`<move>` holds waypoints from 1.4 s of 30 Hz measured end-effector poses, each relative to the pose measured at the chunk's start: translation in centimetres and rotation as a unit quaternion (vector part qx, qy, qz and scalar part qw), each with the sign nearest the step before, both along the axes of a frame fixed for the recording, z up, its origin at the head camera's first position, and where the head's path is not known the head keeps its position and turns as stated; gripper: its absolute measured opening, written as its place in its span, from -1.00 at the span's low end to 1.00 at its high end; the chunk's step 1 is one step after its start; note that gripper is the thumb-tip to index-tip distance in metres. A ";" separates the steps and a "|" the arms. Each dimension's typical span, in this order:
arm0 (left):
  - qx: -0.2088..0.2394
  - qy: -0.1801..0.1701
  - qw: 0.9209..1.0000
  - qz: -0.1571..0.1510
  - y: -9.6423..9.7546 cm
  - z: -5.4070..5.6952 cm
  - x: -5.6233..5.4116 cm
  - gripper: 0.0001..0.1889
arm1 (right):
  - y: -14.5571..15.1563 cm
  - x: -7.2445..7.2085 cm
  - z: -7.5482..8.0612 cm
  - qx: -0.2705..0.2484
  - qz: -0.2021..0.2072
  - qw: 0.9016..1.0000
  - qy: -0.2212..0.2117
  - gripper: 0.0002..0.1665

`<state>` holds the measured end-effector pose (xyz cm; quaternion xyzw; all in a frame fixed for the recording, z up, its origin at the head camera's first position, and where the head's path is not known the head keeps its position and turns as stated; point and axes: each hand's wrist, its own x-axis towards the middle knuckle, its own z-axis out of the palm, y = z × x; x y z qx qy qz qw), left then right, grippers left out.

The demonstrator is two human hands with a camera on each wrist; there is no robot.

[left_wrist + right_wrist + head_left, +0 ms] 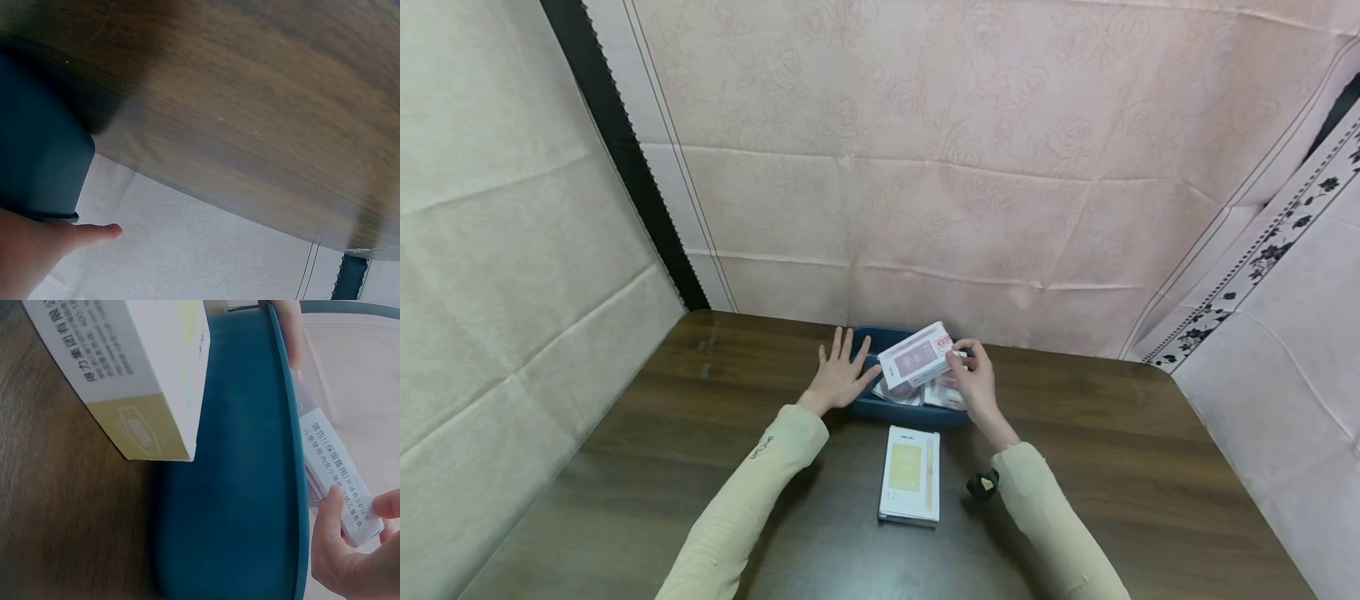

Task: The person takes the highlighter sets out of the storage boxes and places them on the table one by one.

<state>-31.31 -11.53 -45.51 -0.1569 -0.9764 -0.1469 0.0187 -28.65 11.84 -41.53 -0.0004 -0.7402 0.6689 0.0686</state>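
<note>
Head view had the purple-panelled white box point(916, 355) tilted over the blue bin point(880, 409), one end pinched between thumb and fingers of the right grip point(976, 382), closed to about the box's thickness. Looked like light, stiff card to me, maybe a bit slick, corners likely to dent if squeezed hard. I'd have gone for the narrow sides mid-length, since an end pinch could let it swing. Left grip point(839, 377) was spread wide at the bin's left end, holding nothing. Packets point(946, 393) sat inside; a yellow-panelled box point(909, 475) lay nearer on the counter point(1090, 467).
</note>
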 end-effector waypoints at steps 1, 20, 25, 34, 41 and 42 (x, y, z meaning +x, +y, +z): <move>-0.001 0.001 1.000 0.000 0.0 0.0 0.0 -0.27 | 0.1 0.0 0.1 -0.003 -0.002 1.000 -0.002 -0.78; -0.010 0.001 1.000 0.005 0.1 0.1 0.0 -0.28 | 1.6 0.6 1.1 -0.051 -0.026 0.998 -0.031 -0.68; -0.006 0.004 1.000 0.005 0.1 0.1 0.0 -0.28 | 2.0 0.9 1.2 -0.057 -0.028 0.997 -0.042 -0.70; 0.001 0.006 1.000 0.004 0.0 0.1 0.0 -0.28 | 2.6 1.4 1.6 -0.057 -0.005 0.997 -0.057 -0.61; 0.002 0.007 1.000 0.005 0.1 0.3 0.1 -0.29 | 2.9 1.8 1.7 -0.066 0.006 0.995 -0.073 -0.78; 0.002 0.008 1.000 0.006 0.1 0.3 0.1 -0.29 | 2.9 1.8 1.7 -0.066 0.005 0.995 -0.076 -0.79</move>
